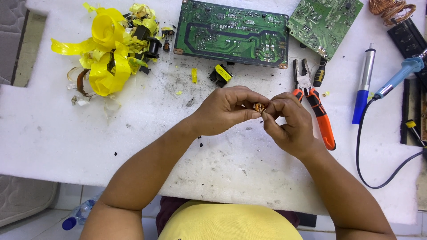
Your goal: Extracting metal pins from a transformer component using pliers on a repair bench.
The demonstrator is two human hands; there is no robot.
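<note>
My left hand (224,110) and my right hand (289,122) meet over the middle of the white foam sheet (53,133). Between their fingertips sits a small copper-wound coil (259,107). Both hands pinch it, the left from the left side, the right from the right and below. Most of the coil is hidden by the fingers. Orange-handled pliers (316,104) lie just right of my right hand. A small black part with yellow tape (221,74) lies just beyond my left hand.
A large green circuit board (231,33) lies at the back centre, a second one (322,22) tilted at back right. A heap of yellow tape and black parts (111,49) sits back left. A blue desoldering pump (364,84), a blue-handled soldering iron (398,78) and copper wire (391,9) lie right.
</note>
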